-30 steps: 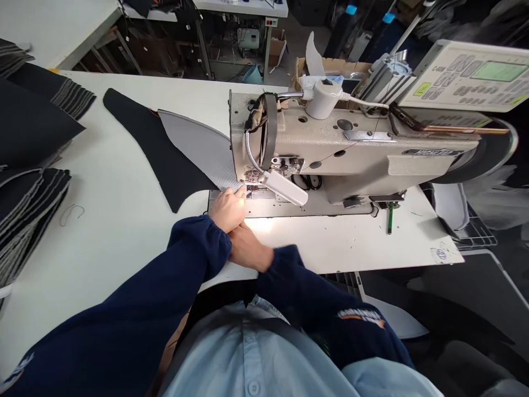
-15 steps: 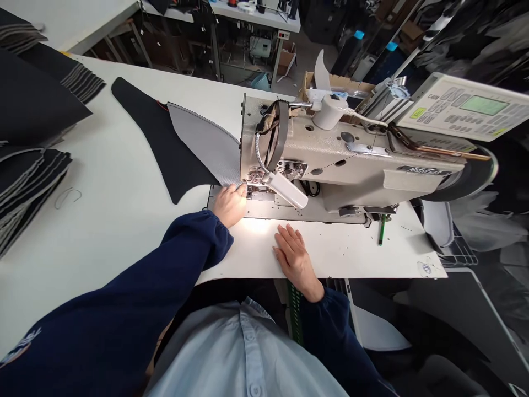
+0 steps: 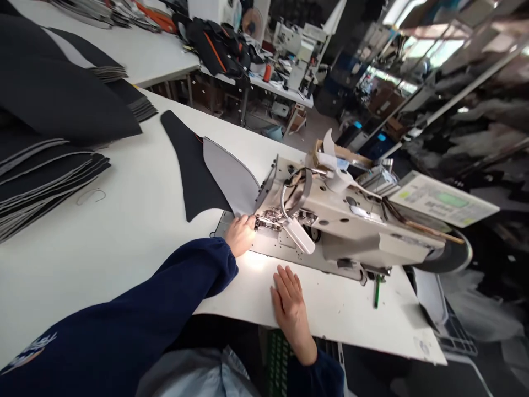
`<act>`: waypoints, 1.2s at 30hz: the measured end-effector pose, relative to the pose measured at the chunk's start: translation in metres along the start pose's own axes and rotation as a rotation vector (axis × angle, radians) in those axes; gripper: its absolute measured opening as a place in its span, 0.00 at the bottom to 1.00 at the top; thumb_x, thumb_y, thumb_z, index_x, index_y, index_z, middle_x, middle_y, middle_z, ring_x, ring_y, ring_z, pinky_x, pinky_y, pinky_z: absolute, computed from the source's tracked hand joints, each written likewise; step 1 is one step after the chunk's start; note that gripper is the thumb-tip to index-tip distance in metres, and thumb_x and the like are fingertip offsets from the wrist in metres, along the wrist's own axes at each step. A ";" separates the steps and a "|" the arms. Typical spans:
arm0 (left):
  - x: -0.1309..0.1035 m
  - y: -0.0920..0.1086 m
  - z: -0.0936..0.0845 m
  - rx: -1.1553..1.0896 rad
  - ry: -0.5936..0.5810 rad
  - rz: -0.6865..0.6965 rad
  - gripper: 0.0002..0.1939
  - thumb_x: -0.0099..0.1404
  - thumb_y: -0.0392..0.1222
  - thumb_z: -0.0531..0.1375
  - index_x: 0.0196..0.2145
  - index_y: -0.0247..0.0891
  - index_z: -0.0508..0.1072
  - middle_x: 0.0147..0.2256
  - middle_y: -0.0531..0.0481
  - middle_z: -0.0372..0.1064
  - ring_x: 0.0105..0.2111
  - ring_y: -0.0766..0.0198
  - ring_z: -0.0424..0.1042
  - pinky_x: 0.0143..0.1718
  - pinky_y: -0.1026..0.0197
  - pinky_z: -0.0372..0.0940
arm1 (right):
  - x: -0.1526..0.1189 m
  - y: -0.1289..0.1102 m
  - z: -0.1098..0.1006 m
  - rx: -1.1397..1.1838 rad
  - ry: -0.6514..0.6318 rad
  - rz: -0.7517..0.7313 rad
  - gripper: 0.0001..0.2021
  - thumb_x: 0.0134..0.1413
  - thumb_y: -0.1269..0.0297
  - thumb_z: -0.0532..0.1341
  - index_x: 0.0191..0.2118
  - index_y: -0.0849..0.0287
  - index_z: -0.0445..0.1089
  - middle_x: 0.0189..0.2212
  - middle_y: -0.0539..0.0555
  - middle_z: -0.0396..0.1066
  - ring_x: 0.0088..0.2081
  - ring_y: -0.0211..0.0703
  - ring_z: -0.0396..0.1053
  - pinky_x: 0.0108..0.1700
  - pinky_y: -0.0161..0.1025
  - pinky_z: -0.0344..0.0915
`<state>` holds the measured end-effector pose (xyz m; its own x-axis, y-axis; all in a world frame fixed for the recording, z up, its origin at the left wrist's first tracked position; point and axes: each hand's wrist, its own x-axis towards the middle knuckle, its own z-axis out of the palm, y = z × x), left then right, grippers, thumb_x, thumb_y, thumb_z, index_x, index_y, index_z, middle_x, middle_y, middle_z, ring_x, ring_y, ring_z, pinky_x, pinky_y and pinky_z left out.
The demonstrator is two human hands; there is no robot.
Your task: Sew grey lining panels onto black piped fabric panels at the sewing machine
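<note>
My left hand (image 3: 240,235) is closed, fingers curled on the lower corner of a grey fabric panel (image 3: 231,173), right beside the presser foot area of the sewing machine (image 3: 330,209). The fingertips are partly hidden. The grey panel lies over a larger black fabric piece (image 3: 188,171), which spreads flat to the left of the machine. My right hand (image 3: 291,300) rests flat on the white table in front of the machine bed, fingers stretched out and holding nothing. A small lamp (image 3: 300,236) lights the spot between both hands.
Stacks of black fabric pieces (image 3: 45,171) lie at the left, with a loose thread (image 3: 91,194) nearby. A control panel (image 3: 446,198) stands at the machine's right, and a green-handled tool (image 3: 377,291) lies near the table's right end. Another worktable (image 3: 285,91) stands behind.
The head view has tilted upward and turned, so the machine and table sit lower and slanted in the picture. Both hands keep about the same places on the fabric and table.
</note>
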<state>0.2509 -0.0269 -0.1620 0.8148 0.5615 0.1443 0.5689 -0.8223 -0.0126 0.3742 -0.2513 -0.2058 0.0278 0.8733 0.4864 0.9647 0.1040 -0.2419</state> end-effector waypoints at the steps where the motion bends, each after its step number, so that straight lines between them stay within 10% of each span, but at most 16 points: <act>1: 0.000 0.000 0.002 -0.014 0.009 -0.003 0.21 0.63 0.29 0.50 0.51 0.24 0.72 0.56 0.35 0.65 0.48 0.51 0.64 0.43 0.52 0.61 | -0.001 0.002 0.001 -0.007 0.001 -0.010 0.24 0.62 0.75 0.55 0.63 0.59 0.56 0.61 0.64 0.61 0.66 0.59 0.51 0.58 0.64 0.60; 27: -0.007 0.009 0.009 -0.332 0.097 -0.072 0.19 0.65 0.26 0.47 0.46 0.25 0.74 0.58 0.32 0.60 0.50 0.51 0.62 0.42 0.53 0.57 | 0.001 -0.002 -0.007 -0.099 -0.183 0.017 0.26 0.65 0.73 0.50 0.67 0.58 0.50 0.63 0.64 0.55 0.65 0.57 0.53 0.59 0.67 0.60; 36: -0.008 -0.004 0.007 -0.407 0.068 -0.136 0.12 0.64 0.28 0.51 0.42 0.30 0.72 0.42 0.39 0.65 0.42 0.54 0.64 0.39 0.54 0.62 | -0.002 0.001 -0.003 -0.165 -0.161 -0.021 0.25 0.65 0.72 0.50 0.66 0.59 0.51 0.63 0.65 0.57 0.66 0.57 0.52 0.59 0.65 0.60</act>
<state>0.2432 -0.0273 -0.1695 0.7184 0.6711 0.1830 0.5689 -0.7183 0.4005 0.3761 -0.2549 -0.2045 -0.0216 0.9377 0.3467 0.9948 0.0549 -0.0863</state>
